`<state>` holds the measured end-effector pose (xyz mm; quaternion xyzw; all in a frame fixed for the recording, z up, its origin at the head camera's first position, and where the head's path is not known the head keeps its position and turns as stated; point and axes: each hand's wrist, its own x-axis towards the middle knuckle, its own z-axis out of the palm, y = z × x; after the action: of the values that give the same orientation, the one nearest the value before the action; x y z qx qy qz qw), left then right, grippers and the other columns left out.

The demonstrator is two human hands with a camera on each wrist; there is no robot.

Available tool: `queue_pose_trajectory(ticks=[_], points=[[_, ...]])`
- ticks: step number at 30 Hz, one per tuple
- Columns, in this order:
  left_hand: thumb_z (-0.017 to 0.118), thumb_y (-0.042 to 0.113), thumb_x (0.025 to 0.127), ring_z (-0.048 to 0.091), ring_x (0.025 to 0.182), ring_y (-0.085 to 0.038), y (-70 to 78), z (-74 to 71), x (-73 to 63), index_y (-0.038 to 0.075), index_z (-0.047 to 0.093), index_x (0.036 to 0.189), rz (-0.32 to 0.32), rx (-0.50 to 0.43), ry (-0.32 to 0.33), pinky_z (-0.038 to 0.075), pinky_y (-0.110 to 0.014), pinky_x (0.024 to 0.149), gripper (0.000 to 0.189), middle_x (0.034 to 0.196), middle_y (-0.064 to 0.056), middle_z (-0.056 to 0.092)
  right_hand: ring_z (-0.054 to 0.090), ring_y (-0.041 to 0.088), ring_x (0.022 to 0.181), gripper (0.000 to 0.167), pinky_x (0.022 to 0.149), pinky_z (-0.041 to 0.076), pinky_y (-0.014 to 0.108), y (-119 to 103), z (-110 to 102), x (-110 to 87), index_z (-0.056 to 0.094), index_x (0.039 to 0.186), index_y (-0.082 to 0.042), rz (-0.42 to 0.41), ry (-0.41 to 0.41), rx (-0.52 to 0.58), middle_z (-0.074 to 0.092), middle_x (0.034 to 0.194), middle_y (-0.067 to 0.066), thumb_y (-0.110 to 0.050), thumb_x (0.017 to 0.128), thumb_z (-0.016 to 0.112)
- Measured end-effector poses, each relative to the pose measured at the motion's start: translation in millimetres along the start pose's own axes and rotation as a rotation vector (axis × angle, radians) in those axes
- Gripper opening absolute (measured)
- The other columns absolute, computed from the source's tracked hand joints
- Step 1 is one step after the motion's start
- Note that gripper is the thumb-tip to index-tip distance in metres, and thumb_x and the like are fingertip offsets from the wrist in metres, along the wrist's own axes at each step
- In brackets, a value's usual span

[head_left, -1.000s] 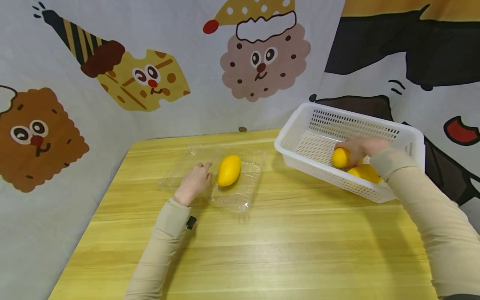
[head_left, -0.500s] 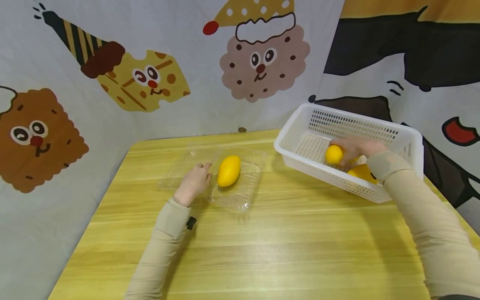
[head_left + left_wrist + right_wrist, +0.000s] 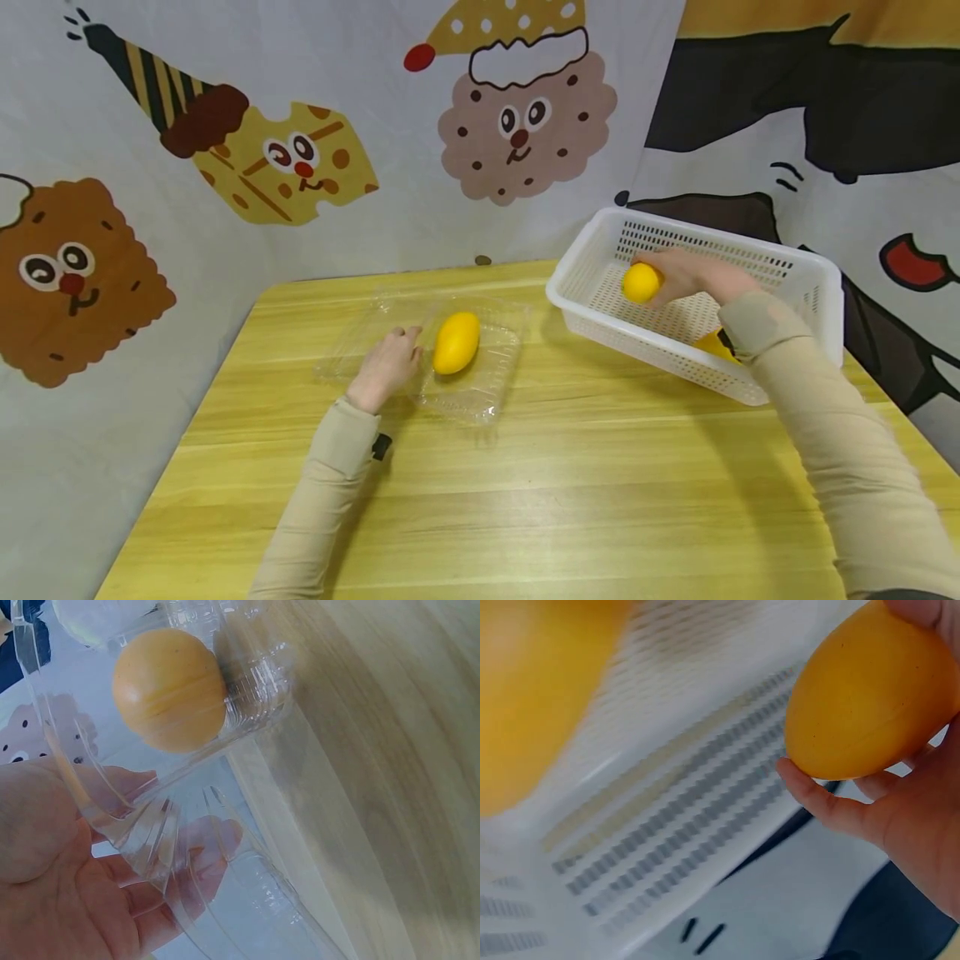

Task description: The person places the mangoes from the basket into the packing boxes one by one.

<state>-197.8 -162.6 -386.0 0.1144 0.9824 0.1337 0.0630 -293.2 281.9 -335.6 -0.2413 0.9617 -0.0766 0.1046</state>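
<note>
My right hand (image 3: 693,275) grips a yellow mango (image 3: 641,283) above the inside of a white perforated basket (image 3: 637,340). The right wrist view shows the fingers and thumb around this mango (image 3: 870,697). Another yellow mango (image 3: 712,345) lies in the basket, partly covered by the right wrist. On the left, an opened clear plastic clamshell box (image 3: 491,375) lies on the table with one mango (image 3: 456,343) in one half. My left hand (image 3: 386,367) holds the box at its fold; in the left wrist view, thumb and fingers stand on either side of the plastic (image 3: 150,847).
The wooden table (image 3: 510,508) has its back edge against a white cloth (image 3: 360,242) printed with cartoon snacks. The basket stands at the table's back right, its raised walls around the right hand. The table's left edge slants beside the left forearm (image 3: 315,492).
My right hand has lifted the mango and carried it leftward and back within the basket. More of the basket floor shows. The left hand and the clamshell box have stayed in place.
</note>
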Motion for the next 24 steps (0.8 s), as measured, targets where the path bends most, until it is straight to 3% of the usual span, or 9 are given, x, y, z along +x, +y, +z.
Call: queue_pose_trajectory(ticks=[5,14,19,24], points=[[0.049,0.016,0.098,0.060,0.078,-0.027,1.1,-0.4,-0.2,-0.001,0.043,0.139,-0.006,0.005,-0.003,0.057,-0.035,0.064,0.045,0.123,-0.029,0.056,0.050,0.038,0.105,0.069,0.089,0.044,0.058,-26,-15,5.5,0.047,0.131,-0.007,0.000,0.047,0.007,0.052,0.122,0.024,-0.014,0.070,0.077],[0.049,0.015,0.098,0.062,0.085,-0.031,1.3,-0.3,0.1,-0.001,0.043,0.139,-0.009,0.005,0.000,0.058,-0.039,0.070,0.045,0.123,-0.029,0.055,0.049,0.037,0.102,0.069,0.085,0.046,0.054,-75,-33,10.5,0.045,0.131,-0.013,-0.045,0.093,-0.016,0.051,0.116,0.019,-0.016,0.070,0.075],[0.049,0.016,0.098,0.062,0.084,-0.030,1.0,0.1,0.5,-0.001,0.043,0.140,-0.007,0.005,0.003,0.058,-0.039,0.070,0.045,0.123,-0.029,0.056,0.046,0.037,0.107,0.070,0.088,0.046,0.055,-104,-32,13.9,0.046,0.131,-0.015,-0.099,0.115,0.007,0.050,0.122,0.016,-0.014,0.068,0.075],[0.049,0.016,0.099,0.062,0.086,-0.030,1.4,0.3,0.6,-0.001,0.042,0.140,-0.007,0.005,0.001,0.058,-0.039,0.070,0.045,0.124,-0.029,0.055,0.047,0.034,0.110,0.071,0.093,0.046,0.055,-132,-18,21.8,0.048,0.131,-0.017,-0.176,0.135,0.010,0.050,0.123,0.013,-0.016,0.067,0.079]])
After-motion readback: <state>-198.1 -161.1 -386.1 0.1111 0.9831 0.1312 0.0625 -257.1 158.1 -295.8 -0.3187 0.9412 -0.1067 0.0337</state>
